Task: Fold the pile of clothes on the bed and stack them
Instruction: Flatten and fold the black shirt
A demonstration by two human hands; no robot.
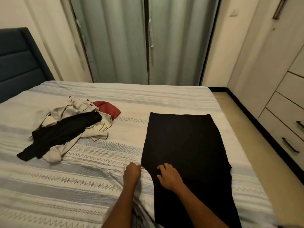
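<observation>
While the long black knit garment (184, 142) lies spread flat on the right side of the striped white-and-grey bedspread (92, 175), we see the left hand (132, 174) pinching its left edge with curled fingers and the right hand (169, 176) resting on it, fingers loosely bent. Well to the left lies the unfolded pile: a cream garment (69, 112), a black garment (62, 134), a red cloth (108, 108). We can read no label or writing.
</observation>
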